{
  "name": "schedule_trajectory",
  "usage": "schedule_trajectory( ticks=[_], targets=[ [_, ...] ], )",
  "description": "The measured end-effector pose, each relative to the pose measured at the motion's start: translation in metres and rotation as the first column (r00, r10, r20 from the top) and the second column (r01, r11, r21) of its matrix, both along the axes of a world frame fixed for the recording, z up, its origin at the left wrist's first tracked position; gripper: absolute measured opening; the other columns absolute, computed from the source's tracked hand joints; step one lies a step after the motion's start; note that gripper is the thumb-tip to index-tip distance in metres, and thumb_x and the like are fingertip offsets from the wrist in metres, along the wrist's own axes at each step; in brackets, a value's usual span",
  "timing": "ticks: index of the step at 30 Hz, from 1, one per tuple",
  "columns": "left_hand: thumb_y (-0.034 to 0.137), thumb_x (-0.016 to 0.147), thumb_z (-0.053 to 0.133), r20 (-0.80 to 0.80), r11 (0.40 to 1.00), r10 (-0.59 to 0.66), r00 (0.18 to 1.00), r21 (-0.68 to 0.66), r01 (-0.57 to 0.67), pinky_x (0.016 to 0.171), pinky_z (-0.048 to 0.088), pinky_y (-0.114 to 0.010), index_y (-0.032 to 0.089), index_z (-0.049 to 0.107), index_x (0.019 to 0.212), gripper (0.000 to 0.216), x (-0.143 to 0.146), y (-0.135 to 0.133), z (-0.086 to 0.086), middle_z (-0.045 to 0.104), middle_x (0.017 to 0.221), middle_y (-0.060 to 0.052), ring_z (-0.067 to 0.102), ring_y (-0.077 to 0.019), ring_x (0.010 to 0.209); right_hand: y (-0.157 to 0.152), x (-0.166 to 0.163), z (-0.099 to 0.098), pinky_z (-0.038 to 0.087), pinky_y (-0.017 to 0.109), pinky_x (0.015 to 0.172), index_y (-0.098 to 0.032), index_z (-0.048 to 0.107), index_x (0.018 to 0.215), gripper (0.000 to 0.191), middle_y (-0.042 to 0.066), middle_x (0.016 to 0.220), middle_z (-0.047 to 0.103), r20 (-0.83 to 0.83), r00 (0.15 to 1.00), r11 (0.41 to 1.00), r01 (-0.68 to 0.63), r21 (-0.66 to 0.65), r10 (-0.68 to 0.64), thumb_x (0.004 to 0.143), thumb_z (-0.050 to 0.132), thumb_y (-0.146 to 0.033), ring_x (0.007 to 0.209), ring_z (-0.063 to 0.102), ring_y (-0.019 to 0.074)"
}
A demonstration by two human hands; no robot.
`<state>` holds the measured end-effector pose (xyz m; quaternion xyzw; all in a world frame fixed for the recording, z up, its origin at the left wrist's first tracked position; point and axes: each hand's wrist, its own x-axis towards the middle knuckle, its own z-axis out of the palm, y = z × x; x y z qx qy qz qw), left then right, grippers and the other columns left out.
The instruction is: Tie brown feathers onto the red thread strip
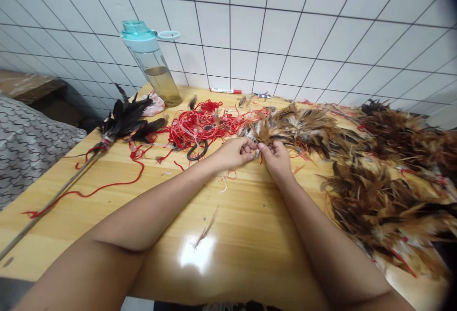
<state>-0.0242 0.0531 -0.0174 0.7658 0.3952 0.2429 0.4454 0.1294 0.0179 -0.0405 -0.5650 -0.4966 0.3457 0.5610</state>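
Both my hands meet above the wooden table (250, 225), at the near end of a row of brown feathers (303, 123). My right hand (277, 161) pinches a few brown feathers (264, 134) between thumb and fingers. Close beside it, my left hand (233, 154) has its fingers curled and thumb pressed in; what lies in them is too small to make out. A tangle of red string (200, 125) spreads just beyond my left hand. By my left wrist lies a black loop, perhaps a scissors handle (197, 150).
At left, black feathers (123, 115) are tied to a stick (53, 211) with red string. A tilted-looking water bottle (153, 68) stands by the tiled wall (285, 30). Brown feather bundles (385, 206) cover the right side. A red-capped marker (225, 91) lies at the back.
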Motion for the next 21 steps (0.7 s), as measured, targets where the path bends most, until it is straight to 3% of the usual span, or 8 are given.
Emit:
schedule_trajectory(
  ticks=[4,8,12,15,17,19,21],
  targets=[
    [0.023,0.074,0.059,-0.016,0.990,0.084,0.996,0.112,-0.082,0.060,0.041,-0.021,0.015,0.063,0.098,0.026,-0.004,0.003,0.001,0.059,0.075,0.000,0.052,-0.0098,0.065,-0.010,-0.004,0.023,0.040,0.025,0.055,-0.020,0.050,0.073,0.025,-0.005,0.060,0.049,0.002,1.000,0.999,-0.014,0.041,0.014,0.072,0.062,-0.043,0.057,0.045,0.0111],
    [0.026,0.076,0.055,0.001,0.973,0.131,0.991,0.194,-0.129,0.063,0.042,-0.023,0.016,0.063,0.099,0.027,-0.007,0.001,0.004,0.061,0.076,-0.001,0.054,-0.0116,0.067,-0.033,0.007,0.073,0.043,0.029,0.061,-0.018,0.055,0.069,0.028,-0.002,0.060,0.050,0.162,0.984,0.992,-0.087,0.090,0.072,0.072,0.066,-0.043,0.061,0.050,0.0133],
    [0.027,0.077,0.053,-0.018,0.964,0.140,0.990,0.231,-0.132,0.066,0.043,-0.024,0.017,0.062,0.099,0.026,-0.008,-0.001,0.005,0.063,0.077,-0.002,0.056,-0.0135,0.070,-0.078,0.052,0.129,0.043,0.030,0.063,-0.018,0.064,0.081,0.023,0.000,0.068,0.057,0.445,0.881,0.981,0.092,0.169,-0.159,0.075,0.068,-0.040,0.067,0.055,0.0157],
    [0.026,0.077,0.052,-0.039,0.962,0.142,0.989,0.240,-0.128,0.067,0.043,-0.025,0.017,0.062,0.099,0.026,-0.009,-0.001,0.007,0.064,0.078,-0.002,0.057,-0.0142,0.071,-0.127,0.100,0.156,0.043,0.032,0.063,-0.022,0.064,0.087,0.019,0.001,0.074,0.061,0.628,0.691,0.933,0.291,0.210,-0.357,0.079,0.065,-0.039,0.065,0.055,0.0162],
    [0.026,0.077,0.051,-0.055,0.961,0.150,0.987,0.243,-0.133,0.067,0.043,-0.025,0.017,0.063,0.098,0.026,-0.009,-0.001,0.008,0.064,0.080,-0.003,0.057,-0.0145,0.071,-0.161,0.130,0.165,0.040,0.034,0.058,-0.024,0.062,0.082,0.018,0.002,0.070,0.060,0.759,0.458,0.851,0.470,0.236,-0.464,0.080,0.062,-0.042,0.061,0.053,0.0177],
    [0.026,0.076,0.050,-0.075,0.961,0.155,0.985,0.242,-0.133,0.067,0.043,-0.025,0.017,0.063,0.097,0.025,-0.009,-0.001,0.008,0.065,0.081,-0.003,0.057,-0.0149,0.071,-0.193,0.154,0.165,0.038,0.036,0.056,-0.027,0.060,0.079,0.021,0.004,0.068,0.060,0.859,0.270,0.783,0.585,0.213,-0.435,0.083,0.057,-0.047,0.060,0.053,0.0205],
    [0.026,0.076,0.050,-0.093,0.963,0.154,0.984,0.237,-0.128,0.067,0.043,-0.025,0.018,0.063,0.097,0.026,-0.009,-0.002,0.008,0.065,0.081,-0.003,0.058,-0.0152,0.072,-0.219,0.172,0.156,0.038,0.036,0.053,-0.027,0.056,0.070,0.023,0.005,0.062,0.059,0.910,0.196,0.736,0.659,0.154,-0.366,0.082,0.056,-0.047,0.056,0.053,0.0216]
  ],
)
